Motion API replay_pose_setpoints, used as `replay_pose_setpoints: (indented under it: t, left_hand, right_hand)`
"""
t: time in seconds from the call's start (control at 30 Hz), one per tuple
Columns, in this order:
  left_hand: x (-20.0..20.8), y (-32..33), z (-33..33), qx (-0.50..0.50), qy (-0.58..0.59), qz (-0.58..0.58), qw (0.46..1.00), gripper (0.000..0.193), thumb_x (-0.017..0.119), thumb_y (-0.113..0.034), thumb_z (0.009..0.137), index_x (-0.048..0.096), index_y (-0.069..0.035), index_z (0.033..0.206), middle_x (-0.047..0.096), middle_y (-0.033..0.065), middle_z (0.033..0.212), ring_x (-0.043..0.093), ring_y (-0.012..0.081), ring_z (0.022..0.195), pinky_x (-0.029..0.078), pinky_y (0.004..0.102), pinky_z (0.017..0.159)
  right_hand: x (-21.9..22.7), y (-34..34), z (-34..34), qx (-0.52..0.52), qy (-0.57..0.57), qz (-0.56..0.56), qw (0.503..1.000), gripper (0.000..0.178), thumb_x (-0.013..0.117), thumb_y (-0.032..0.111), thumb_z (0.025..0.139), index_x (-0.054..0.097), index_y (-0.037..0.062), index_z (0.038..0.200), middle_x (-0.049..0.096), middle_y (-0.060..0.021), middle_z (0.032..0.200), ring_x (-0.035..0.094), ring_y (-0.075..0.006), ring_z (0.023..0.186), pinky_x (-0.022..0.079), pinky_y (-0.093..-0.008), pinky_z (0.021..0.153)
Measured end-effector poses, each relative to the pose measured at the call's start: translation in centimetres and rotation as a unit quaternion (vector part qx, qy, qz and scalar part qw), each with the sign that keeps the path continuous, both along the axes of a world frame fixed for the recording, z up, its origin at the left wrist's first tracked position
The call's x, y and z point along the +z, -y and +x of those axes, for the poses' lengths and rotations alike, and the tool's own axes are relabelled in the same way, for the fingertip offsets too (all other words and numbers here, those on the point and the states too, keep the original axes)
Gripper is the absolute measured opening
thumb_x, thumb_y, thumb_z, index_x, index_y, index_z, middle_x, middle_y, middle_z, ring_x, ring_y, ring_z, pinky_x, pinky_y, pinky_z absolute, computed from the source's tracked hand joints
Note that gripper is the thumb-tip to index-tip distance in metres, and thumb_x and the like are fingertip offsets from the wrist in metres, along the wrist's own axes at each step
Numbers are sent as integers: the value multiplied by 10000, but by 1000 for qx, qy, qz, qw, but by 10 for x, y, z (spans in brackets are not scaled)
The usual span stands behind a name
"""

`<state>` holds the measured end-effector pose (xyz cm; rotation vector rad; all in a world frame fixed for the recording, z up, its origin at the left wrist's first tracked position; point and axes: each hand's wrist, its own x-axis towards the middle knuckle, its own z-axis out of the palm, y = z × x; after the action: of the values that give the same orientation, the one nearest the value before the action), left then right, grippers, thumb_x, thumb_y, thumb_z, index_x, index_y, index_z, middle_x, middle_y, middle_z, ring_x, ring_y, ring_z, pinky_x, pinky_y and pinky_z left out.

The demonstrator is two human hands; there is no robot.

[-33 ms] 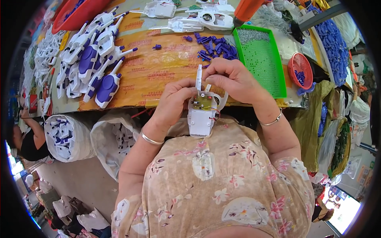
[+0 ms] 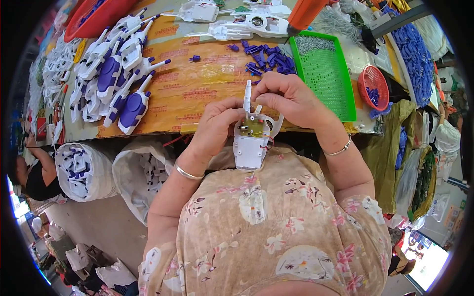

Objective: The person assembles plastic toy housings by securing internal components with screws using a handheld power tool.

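An open white plastic toy housing (image 2: 250, 151) is held upright at the table's near edge, against my floral top. Inside it sit a green circuit board (image 2: 253, 127) and thin coloured wires. My left hand (image 2: 220, 123) is closed on its left side, near the narrow upright barrel (image 2: 247, 96). On the other side, my right hand (image 2: 286, 98) pinches a small white plastic piece (image 2: 259, 108) just above the board; whether that piece is joined to the housing I cannot tell. Fingers hide part of the housing's upper end.
Purple plastic parts (image 2: 271, 60) lie beyond my hands, beside a green tray (image 2: 351, 93) of small screws. An orange power screwdriver (image 2: 307, 15) hangs above. White-and-purple toys (image 2: 133, 111) are piled left. A red basket (image 2: 374, 74) stands right; white sacks (image 2: 106, 170) stand below the table.
The orange power screwdriver has shifted slightly to the left. Both hands and the housing stay in place.
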<state>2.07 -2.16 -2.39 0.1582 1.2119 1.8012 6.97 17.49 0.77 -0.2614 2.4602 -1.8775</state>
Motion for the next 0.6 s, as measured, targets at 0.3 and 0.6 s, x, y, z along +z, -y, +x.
replay_pose_setpoints:
  t: [0.3,0.6]
  left_hand:
    - [-1,-2,1,-8,-13,1,1000,219,495,-44,852,621,20,1021,621,20,823,579,73,713,475,215,643]
    - [-4,-1,0,-6,1,1,1000,224,482,-50,854,616,33,1013,639,46,878,589,96,751,481,232,696]
  right_hand:
    - [-2,15,0,-58,59,-45,996,82,626,66,851,607,-8,879,572,33,732,494,-17,621,407,-179,532]
    - [-8,21,3,-139,0,-62,988,131,631,60,845,649,-15,951,615,26,755,508,-16,643,424,-177,561]
